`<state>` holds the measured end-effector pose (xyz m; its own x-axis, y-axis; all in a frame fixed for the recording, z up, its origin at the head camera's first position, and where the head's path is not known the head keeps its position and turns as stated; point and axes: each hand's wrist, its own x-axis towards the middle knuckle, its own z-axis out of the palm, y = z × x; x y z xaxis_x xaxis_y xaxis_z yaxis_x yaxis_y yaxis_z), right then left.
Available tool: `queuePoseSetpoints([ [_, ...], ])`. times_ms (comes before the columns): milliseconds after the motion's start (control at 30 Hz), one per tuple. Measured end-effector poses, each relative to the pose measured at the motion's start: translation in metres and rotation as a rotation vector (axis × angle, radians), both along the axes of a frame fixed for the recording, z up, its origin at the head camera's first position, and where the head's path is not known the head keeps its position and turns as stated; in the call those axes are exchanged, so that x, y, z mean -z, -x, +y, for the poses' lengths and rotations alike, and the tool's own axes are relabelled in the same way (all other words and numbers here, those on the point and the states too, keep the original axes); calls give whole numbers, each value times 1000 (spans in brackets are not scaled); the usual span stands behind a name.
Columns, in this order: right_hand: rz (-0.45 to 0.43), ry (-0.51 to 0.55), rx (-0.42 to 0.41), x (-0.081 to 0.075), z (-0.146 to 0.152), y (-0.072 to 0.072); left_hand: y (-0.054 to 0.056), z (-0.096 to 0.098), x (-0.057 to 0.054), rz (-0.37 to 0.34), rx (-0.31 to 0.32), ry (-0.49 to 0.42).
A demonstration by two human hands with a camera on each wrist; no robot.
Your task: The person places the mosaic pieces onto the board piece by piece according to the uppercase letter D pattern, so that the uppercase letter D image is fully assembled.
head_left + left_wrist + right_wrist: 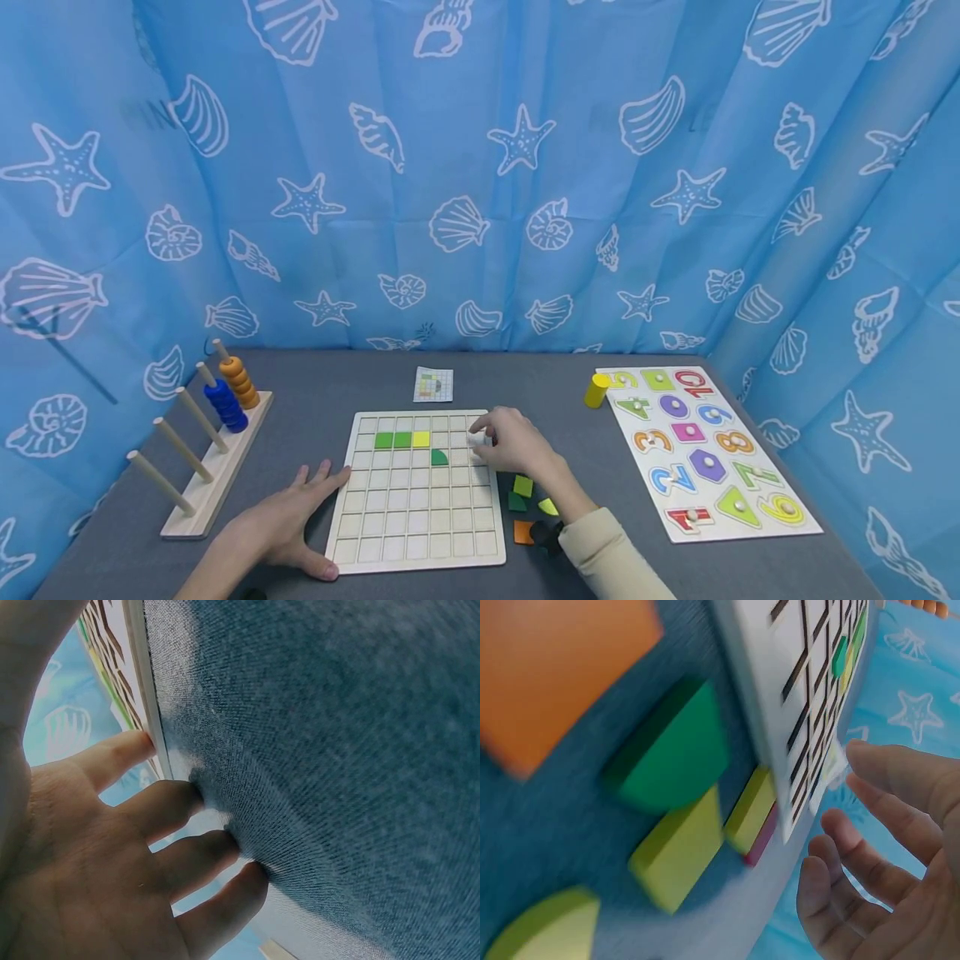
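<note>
Wooden grid board [417, 523], left hand [288, 518] touching its edge, right hand [517, 443] above, both hands released

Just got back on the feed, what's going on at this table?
A person is working at a pale grid board. Their left hand rests at its left edge; the right hand is over its upper right, with no piece visible between the fingers. Two green squares, a yellow square and a dark green piece sit on the board. Loose pieces lie to its right.
</note>
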<state>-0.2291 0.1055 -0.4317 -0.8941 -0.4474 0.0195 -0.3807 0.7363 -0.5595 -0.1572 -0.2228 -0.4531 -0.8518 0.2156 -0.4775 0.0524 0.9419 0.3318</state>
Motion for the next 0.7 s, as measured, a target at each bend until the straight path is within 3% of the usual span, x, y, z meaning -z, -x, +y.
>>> queuePoseSetpoints([
  [367,17,-52,159,7,18,0,0,0,-1,0,0,3],
  [700,-72,-84,183,11,23,4,2,-1,0,-14,2,14],
])
